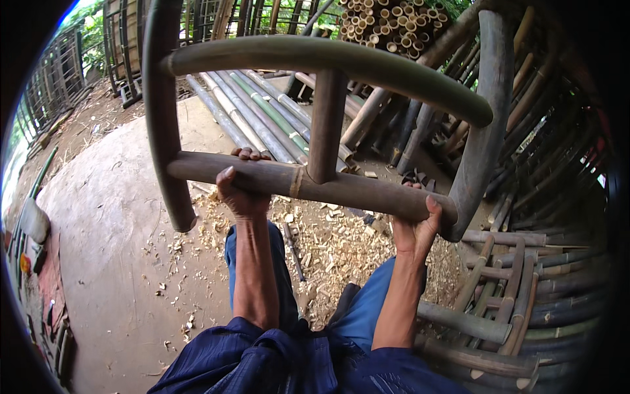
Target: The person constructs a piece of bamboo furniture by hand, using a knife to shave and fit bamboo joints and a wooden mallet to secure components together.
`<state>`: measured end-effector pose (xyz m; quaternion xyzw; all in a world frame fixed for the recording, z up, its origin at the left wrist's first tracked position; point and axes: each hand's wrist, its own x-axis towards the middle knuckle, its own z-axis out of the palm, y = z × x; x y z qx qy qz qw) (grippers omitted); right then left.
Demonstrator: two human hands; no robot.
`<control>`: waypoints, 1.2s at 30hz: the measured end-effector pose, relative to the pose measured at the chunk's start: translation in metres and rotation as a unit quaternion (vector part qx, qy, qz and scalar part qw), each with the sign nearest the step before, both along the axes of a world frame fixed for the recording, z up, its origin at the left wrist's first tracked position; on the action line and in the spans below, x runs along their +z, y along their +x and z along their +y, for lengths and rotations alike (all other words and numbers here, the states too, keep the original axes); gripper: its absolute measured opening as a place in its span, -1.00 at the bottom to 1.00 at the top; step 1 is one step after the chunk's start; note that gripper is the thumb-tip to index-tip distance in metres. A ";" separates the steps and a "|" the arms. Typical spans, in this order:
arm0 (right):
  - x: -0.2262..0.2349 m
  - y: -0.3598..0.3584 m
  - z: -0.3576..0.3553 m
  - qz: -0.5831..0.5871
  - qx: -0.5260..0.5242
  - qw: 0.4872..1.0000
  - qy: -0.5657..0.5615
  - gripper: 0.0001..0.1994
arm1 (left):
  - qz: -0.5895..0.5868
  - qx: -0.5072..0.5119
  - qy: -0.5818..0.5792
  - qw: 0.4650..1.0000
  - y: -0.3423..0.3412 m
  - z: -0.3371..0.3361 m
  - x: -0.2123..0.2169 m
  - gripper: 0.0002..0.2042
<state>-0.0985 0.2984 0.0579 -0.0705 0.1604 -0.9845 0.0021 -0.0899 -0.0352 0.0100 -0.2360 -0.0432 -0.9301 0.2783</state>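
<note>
I hold up a bamboo frame (361, 190) in front of me, clear of the ground. Two long side poles are joined by two crossbars, with a short upright piece (326, 125) between the bars. My left hand (245, 190) is closed around the nearer crossbar, left of its middle. Near that bar's right end, my right hand (418, 226) grips it from below, thumb on the near side. The fingers of both hands are partly hidden behind the bar.
Wood chips and shavings (341, 256) cover the ground by my legs. Several long bamboo poles (262, 118) lie ahead. At the right are a finished-looking bamboo frame (505, 282) and many stacked poles (564, 289). Cut bamboo ends (394, 26) are piled at the back.
</note>
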 end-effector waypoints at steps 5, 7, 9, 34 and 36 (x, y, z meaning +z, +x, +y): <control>0.001 0.004 -0.011 0.005 0.016 1.000 -0.008 -0.52 | -0.013 0.028 -0.021 0.999 0.010 -0.012 0.002 -0.55; 0.002 0.004 -0.012 0.004 0.021 1.000 -0.004 -0.53 | -0.016 0.017 -0.014 1.000 0.013 -0.015 0.006 -0.57; 0.001 0.006 -0.020 0.011 0.004 1.000 0.010 -0.53 | -0.038 0.022 -0.012 0.999 0.018 -0.019 0.008 -0.56; -0.049 -0.002 -0.058 -0.157 0.007 0.968 0.193 -0.23 | -0.383 0.051 0.071 0.920 0.046 -0.070 -0.007 -0.80; -0.047 -0.002 -0.059 -0.134 -0.028 0.974 0.178 -0.24 | -0.350 0.062 0.065 0.933 0.046 -0.065 -0.004 -0.79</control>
